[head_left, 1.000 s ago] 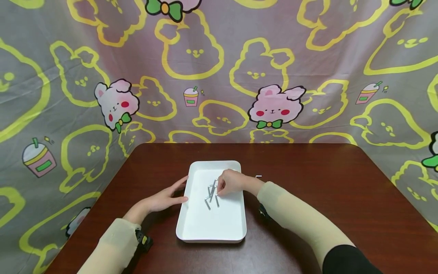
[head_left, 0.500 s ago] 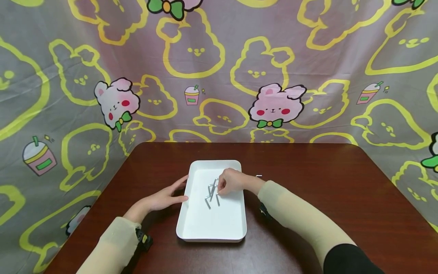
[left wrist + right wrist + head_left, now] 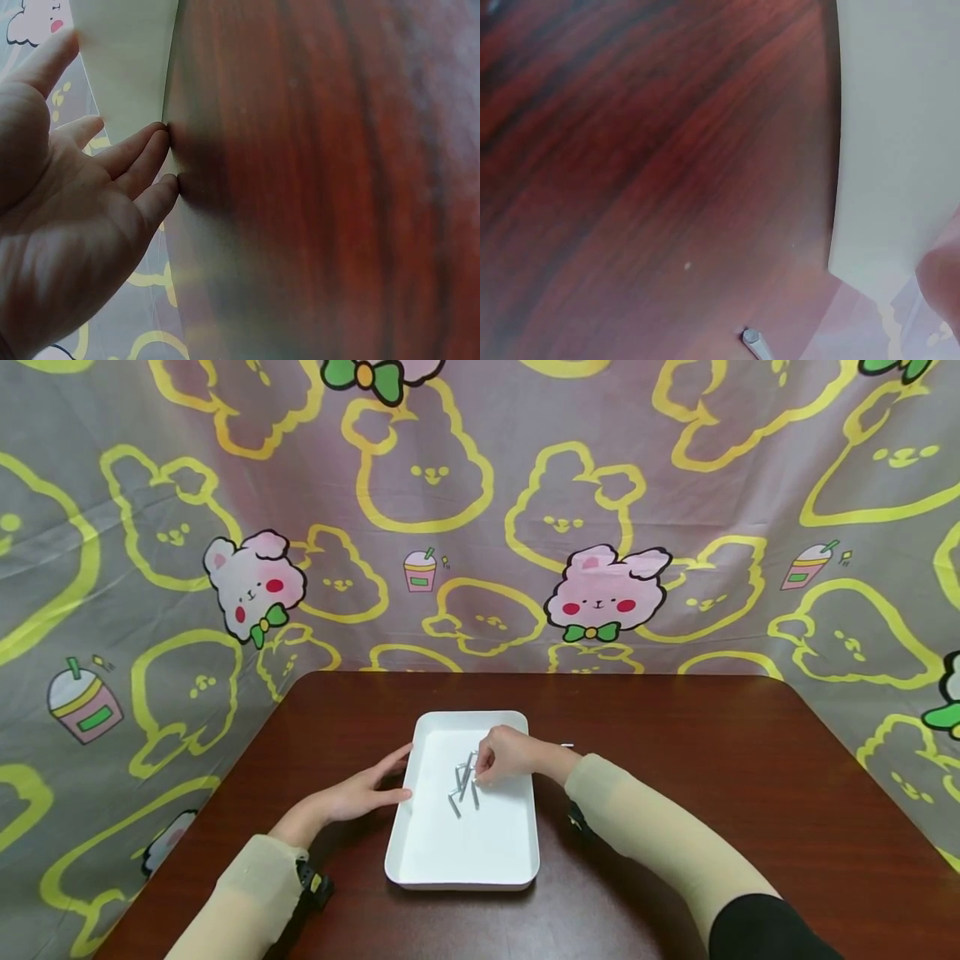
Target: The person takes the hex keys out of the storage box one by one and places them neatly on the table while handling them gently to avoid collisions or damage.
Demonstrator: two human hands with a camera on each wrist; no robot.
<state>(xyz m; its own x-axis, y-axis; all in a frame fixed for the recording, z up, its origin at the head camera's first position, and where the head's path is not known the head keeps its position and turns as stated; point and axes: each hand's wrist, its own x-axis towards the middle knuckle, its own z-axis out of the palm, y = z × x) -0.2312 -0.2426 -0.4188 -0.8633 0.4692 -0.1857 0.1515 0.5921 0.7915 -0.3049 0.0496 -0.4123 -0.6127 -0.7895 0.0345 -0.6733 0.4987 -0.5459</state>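
Several L-shaped metal rods (image 3: 467, 778) lie clustered mid-way down a white tray (image 3: 461, 856) on a dark red-brown table (image 3: 675, 760). A person's left hand (image 3: 352, 797) rests against the tray's left side, fingers uncurled and spread, gripping nothing. The right hand (image 3: 510, 756) reaches over the right rim, fingertips bent together beside the rightmost rod; whether they grasp one cannot be told. Another metal piece (image 3: 567, 745) lies right of the tray, before a cartoon-print curtain (image 3: 427, 468) on the far side.

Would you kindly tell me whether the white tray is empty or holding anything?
Not empty: several bent metal rods lie in the white tray, by the right hand.
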